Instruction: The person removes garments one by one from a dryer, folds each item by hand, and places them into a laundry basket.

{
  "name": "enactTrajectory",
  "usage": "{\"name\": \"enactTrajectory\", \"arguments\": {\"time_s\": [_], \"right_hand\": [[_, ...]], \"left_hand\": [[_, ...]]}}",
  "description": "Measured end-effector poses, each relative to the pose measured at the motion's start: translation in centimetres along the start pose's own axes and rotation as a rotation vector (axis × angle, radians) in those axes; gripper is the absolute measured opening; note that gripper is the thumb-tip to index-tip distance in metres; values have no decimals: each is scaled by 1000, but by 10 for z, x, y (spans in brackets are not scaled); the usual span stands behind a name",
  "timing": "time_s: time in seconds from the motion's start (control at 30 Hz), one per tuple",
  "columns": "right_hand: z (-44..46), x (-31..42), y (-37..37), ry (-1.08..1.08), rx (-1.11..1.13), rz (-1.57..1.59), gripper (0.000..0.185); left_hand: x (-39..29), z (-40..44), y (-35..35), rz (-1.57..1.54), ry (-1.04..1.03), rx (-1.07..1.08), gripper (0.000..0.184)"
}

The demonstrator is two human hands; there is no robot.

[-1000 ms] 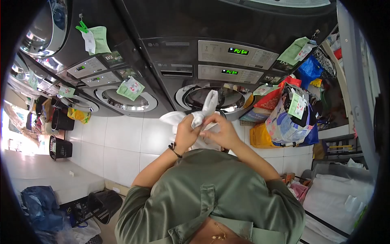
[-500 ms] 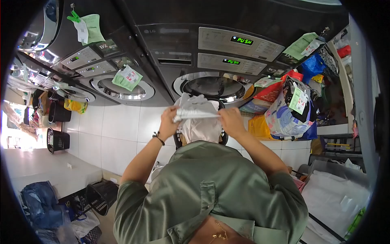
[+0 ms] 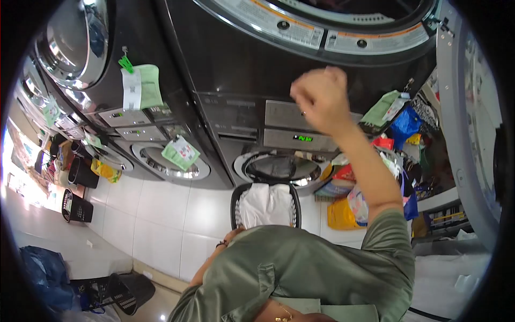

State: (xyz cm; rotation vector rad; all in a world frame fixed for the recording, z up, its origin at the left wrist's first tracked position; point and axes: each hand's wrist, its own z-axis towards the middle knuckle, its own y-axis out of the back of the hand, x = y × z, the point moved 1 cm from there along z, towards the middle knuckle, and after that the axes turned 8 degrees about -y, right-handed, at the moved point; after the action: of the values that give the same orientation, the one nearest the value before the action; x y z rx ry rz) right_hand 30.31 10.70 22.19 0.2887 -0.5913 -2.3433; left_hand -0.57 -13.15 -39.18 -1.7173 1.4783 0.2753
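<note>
My right hand [image 3: 322, 99] is raised in front of the dark stacked machine [image 3: 230, 67], below its open upper round opening [image 3: 354, 13]. Its fingers are loosely curled and slightly blurred, and I see nothing in them. Down at the near left corner of the black laundry basket [image 3: 235, 206] is my left hand [image 3: 233, 235]. My shirt covers part of it, and how its fingers lie is hard to make out. White cloth [image 3: 265, 206] lies inside the basket, which stands on the tiled floor before the lower round door [image 3: 281, 167].
The upper machine's large door [image 3: 466, 145] stands open on the right. Bags of laundry, one of them yellow [image 3: 343, 214], crowd the floor there. More machines with green slips [image 3: 181, 153] line the left. A black bin [image 3: 131, 292] lies tilted at lower left.
My right hand has let go of the white cloth and moved up toward the upper machine. My left hand has dropped to the basket's side. The cloth now lies in the basket; the view has tilted up.
</note>
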Motion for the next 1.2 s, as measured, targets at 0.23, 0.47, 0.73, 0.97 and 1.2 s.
{"name": "enactTrajectory", "arguments": {"time_s": [0.23, 0.47, 0.73, 0.97, 1.2], "right_hand": [[207, -88, -35, -358, 82, -281, 30], [286, -132, -153, -742, 503, 37, 73], [283, -126, -75, -375, -526, 272, 25], [148, 32, 50, 6, -51, 1350, 23], [8, 139, 84, 288, 933, 965, 15]], "left_hand": [[-53, -63, -28, 1004, -284, -298, 42], [-31, -99, -21, 474, -180, -513, 40], [-53, -136, -44, 214, -190, -451, 39], [-297, -206, -187, 1215, -1087, -262, 49], [-402, -219, -308, 1179, -1959, -58, 43]]}}
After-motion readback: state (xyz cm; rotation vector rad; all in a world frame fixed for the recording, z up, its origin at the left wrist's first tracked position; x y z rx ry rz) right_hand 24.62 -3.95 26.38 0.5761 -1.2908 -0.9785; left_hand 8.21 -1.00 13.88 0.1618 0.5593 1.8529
